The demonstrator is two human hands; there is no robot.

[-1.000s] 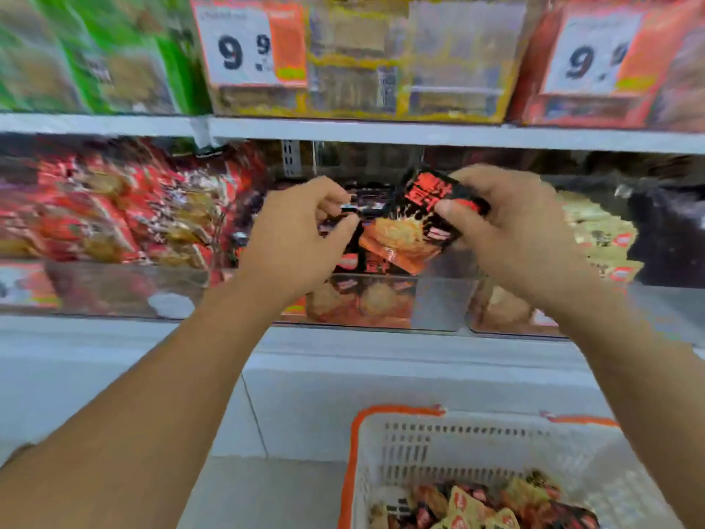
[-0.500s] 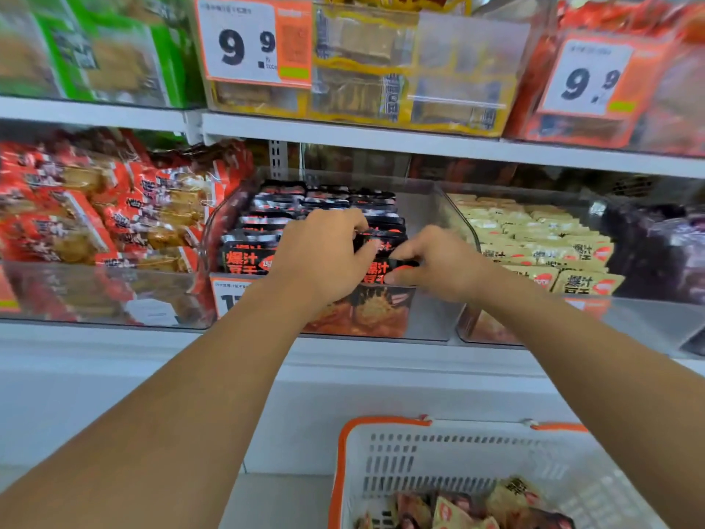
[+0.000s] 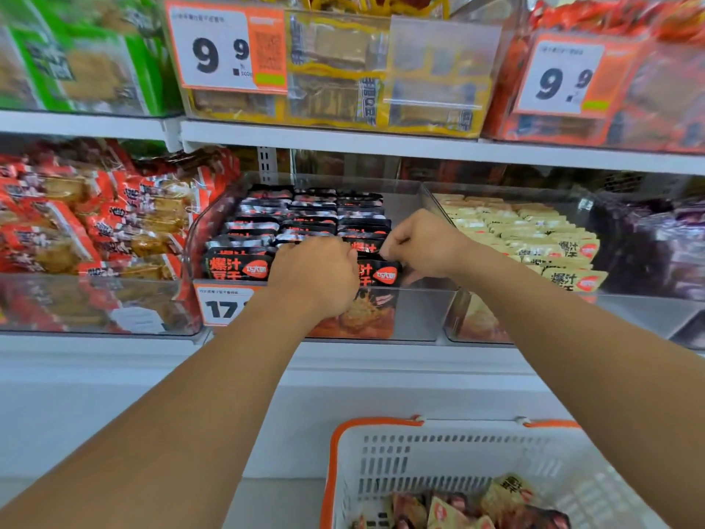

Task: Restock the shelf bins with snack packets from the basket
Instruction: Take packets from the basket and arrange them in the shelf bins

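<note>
Two hands (image 3: 366, 261) in bin (image 3: 419, 315), right side bare

Orange price card (image 3: 229, 47) on the upper yellow bin reads 9.9, second price card (image 3: 564, 76) at right also 9.9, black packet (image 3: 238, 264) shows 爆汁豆干, tag (image 3: 225, 305) below starts 17, yellow packet (image 3: 572, 280) says 爆汁

Only two bare forearms and two hands of the person are visible. The left hand (image 3: 313, 274) and the right hand (image 3: 425, 244) carry no glove, no ring and no watch. Both forearms are uncovered up to the near edge of the view, so no sleeve is visible.
</note>
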